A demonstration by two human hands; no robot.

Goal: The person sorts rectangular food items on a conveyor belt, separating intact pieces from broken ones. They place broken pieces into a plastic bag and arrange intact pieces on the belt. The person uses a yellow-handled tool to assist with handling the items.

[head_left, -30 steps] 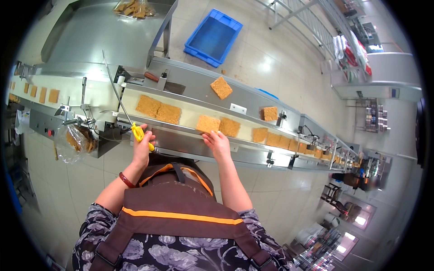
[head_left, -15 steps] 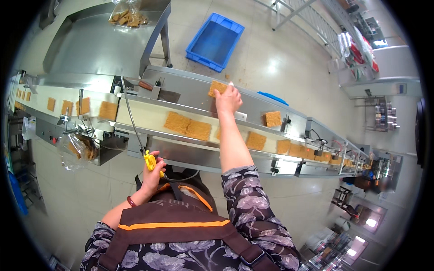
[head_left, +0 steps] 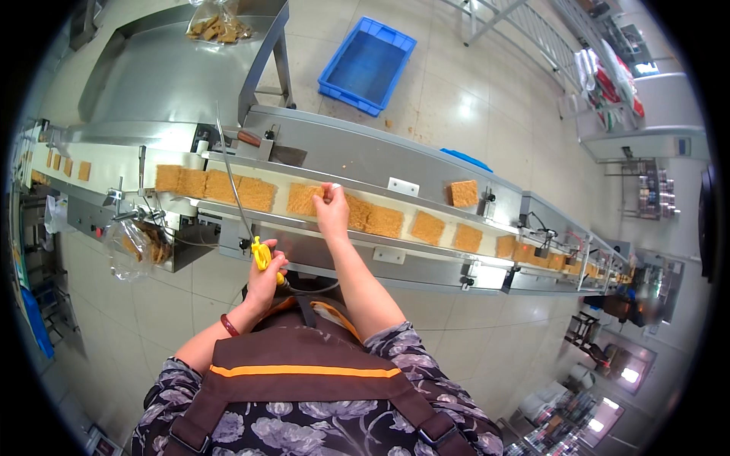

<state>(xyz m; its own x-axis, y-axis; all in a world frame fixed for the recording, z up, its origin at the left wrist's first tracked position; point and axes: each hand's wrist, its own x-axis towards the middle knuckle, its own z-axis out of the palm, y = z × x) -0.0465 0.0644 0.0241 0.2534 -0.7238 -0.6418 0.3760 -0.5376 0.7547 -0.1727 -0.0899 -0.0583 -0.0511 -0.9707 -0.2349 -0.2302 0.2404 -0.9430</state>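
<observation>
1. Golden squares (head_left: 257, 194) lay flat in a row along the belt (head_left: 488, 240), probably kept lined up by its rails.
2. Right grip (head_left: 332, 214) hovered over the row, fingertips bunched beside one square; couldn't tell if gripping.
3. Left grip (head_left: 265, 281) was wrapped around the yellow handle (head_left: 262, 254), likely so the thin rod (head_left: 230, 175) reached across the belt.
4. Versus half-second earlier: right grip back from the steel ledge (head_left: 365, 152); square there gone, other ledge square (head_left: 464, 193) unmoved.

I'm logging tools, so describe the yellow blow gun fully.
The yellow blow gun has a plastic-looking body and a long, thin, metallic tube. The left hand grips the body, partly hiding it; a hose seems to leave its lower end. The tube leans left across the conveyor belt; whether it touches anything is unclear.
</observation>
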